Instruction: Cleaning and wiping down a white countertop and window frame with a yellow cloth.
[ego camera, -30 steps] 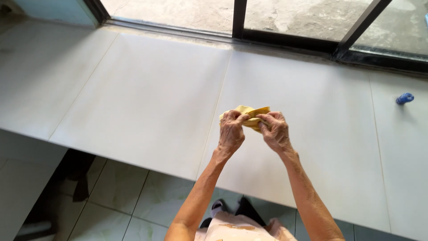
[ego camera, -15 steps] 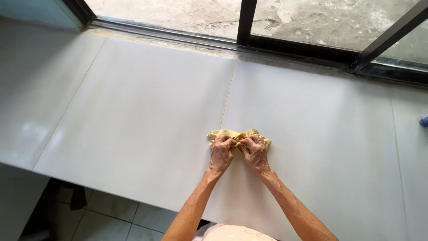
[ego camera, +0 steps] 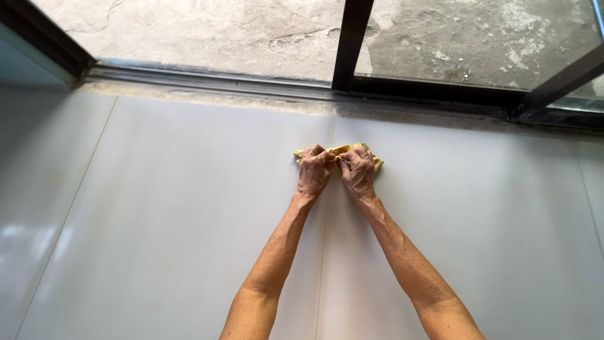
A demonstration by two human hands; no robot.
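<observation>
We see both arms stretched up from the bottom of the frame to meet just above its centre. The left hand (ego camera: 313, 171) and the right hand (ego camera: 357, 172) sit side by side, knuckles almost touching, each with its fingers clenched into a yellow cloth (ego camera: 338, 151). The cloth is bunched under and between them, pressed down on the white tiled surface (ego camera: 170, 214), with its crumpled edge showing above the fingers and a corner poking out to the right. It lies on the seam between two large tiles, near the dark window frame (ego camera: 350, 44) that crosses the upper part of the frame.
</observation>
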